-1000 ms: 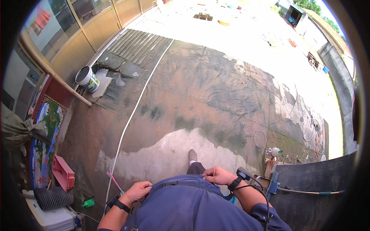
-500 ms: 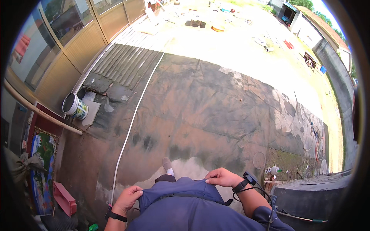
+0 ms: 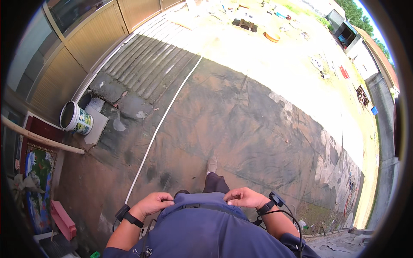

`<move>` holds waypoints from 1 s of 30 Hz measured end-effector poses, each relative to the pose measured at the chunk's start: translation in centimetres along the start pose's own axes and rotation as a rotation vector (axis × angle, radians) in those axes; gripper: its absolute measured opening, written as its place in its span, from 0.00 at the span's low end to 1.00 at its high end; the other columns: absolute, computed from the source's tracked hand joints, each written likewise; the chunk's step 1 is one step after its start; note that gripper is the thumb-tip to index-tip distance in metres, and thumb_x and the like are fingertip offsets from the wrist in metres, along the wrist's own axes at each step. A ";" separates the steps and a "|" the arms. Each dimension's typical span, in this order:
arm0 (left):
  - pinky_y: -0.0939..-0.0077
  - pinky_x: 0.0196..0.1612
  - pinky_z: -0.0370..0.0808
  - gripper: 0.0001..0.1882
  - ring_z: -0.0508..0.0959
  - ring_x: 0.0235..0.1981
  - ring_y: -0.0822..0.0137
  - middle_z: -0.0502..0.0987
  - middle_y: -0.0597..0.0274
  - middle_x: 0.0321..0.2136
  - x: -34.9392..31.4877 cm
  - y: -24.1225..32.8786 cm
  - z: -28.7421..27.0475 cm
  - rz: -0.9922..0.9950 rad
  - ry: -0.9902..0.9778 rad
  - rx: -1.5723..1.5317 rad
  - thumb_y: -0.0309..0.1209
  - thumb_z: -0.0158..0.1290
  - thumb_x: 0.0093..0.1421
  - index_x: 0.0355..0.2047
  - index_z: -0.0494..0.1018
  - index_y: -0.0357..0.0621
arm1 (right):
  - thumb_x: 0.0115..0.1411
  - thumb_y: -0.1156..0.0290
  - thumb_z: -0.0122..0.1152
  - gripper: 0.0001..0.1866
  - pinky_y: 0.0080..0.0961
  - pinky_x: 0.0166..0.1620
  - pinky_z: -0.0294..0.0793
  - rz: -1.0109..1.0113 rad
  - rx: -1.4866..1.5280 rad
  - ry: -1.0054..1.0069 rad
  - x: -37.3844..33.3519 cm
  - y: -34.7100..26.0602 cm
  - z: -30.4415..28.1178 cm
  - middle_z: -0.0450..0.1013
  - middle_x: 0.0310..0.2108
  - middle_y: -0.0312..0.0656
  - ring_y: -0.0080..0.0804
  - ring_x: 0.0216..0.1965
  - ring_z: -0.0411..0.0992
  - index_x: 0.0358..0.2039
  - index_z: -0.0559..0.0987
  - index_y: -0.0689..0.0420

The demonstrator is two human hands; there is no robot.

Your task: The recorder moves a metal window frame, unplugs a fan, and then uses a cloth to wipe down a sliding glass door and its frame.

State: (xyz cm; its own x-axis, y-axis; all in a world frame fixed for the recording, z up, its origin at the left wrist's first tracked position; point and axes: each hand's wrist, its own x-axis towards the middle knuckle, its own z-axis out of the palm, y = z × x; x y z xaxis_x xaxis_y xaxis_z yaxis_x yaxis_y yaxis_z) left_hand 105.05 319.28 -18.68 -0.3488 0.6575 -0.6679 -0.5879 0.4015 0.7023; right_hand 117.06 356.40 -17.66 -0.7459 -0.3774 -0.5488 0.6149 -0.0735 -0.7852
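- Left hand [image 3: 152,204] and right hand [image 3: 247,200] sit apart, each seemingly pinching the shirt [image 3: 195,234] by its edge [image 3: 198,199]
- Shirt lies at lower centre of the frame, a dark strap [image 3: 204,207] across it
- Probably light, soft and limp, hardly fragile; best held near both ends of the edge

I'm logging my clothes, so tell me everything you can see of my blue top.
The blue top is dark, softly creased cloth, being worn, its sleeves stopping short of the wrists. A black strap crosses it near its front edge, and a small pale mark shows low on the left. That edge juts forward above dark trousers. The right hand pinches it; the left hand is at its other side, its grip unclear.
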 end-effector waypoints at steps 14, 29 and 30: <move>0.83 0.35 0.69 0.07 0.71 0.28 0.78 0.74 0.69 0.25 22.6 24.6 -20.9 0.049 0.466 -0.129 0.30 0.54 0.62 0.31 0.74 0.38 | 0.60 0.72 0.59 0.05 0.16 0.33 0.66 0.021 -0.159 0.191 33.7 -25.8 -25.8 0.72 0.24 0.28 0.15 0.27 0.67 0.31 0.78 0.60; 0.79 0.23 0.67 0.11 0.71 0.19 0.78 0.73 0.68 0.19 40.9 53.1 -62.9 0.142 0.937 0.050 0.36 0.55 0.61 0.30 0.74 0.39 | 0.58 0.67 0.61 0.09 0.20 0.25 0.68 0.279 -0.113 0.531 69.7 -49.6 -46.5 0.74 0.23 0.35 0.23 0.21 0.71 0.34 0.79 0.59; 0.79 0.23 0.67 0.12 0.70 0.19 0.78 0.73 0.68 0.18 42.3 55.9 -66.0 0.182 0.981 0.053 0.36 0.55 0.61 0.30 0.74 0.39 | 0.58 0.67 0.61 0.09 0.20 0.25 0.68 0.265 -0.120 0.513 72.6 -50.9 -48.1 0.74 0.23 0.35 0.23 0.21 0.71 0.34 0.79 0.59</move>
State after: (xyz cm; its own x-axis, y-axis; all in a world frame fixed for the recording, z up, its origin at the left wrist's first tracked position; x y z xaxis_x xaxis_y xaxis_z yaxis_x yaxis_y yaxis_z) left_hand 9.24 327.41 -23.91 -0.8929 -0.0956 -0.4399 -0.4401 0.3909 0.8084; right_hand 19.25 377.16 -31.38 -0.6179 0.1285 -0.7757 0.7860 0.0789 -0.6131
